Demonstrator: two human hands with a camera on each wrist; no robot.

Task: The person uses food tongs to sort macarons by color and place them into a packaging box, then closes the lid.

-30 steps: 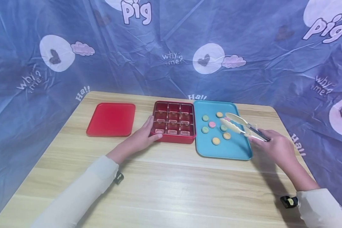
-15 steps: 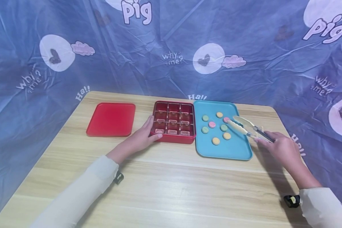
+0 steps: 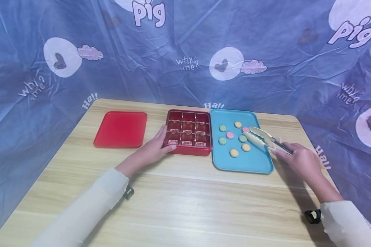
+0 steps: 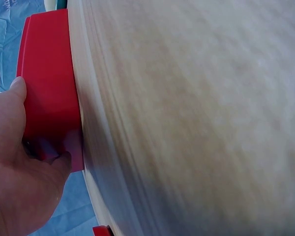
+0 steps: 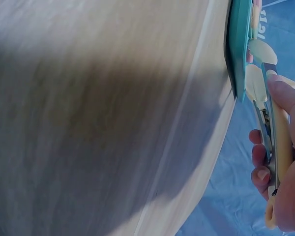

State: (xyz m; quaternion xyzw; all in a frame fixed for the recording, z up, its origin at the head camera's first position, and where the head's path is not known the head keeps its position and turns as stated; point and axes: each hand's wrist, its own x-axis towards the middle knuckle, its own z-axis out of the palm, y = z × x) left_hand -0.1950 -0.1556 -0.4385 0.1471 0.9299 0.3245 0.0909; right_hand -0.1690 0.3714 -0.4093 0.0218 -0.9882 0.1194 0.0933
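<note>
My left hand (image 3: 153, 147) holds the front left corner of a red box (image 3: 190, 150) with a clear divided insert; its thumb lies on the front face in the left wrist view, its fingers along the left side. In my right hand (image 3: 303, 159) is a pair of tongs (image 3: 256, 140) with cream-coloured tips and dark handles. The tong tips are spread apart over the right part of a blue tray (image 3: 244, 164), close to a pink macaron (image 3: 245, 130) and a green macaron (image 3: 242, 139). Several other small macarons in green, pink and yellow lie on the tray.
A red square lid (image 3: 121, 129) lies on the wooden table (image 3: 185, 199), left of the box. The tray stands right against the box's right side. Behind the table hangs a blue printed cloth (image 3: 154, 79).
The right hand first drew the tongs back to the right, uncovering the pink macaron, then moved them slightly left again. The left hand and the box have stayed in place.
</note>
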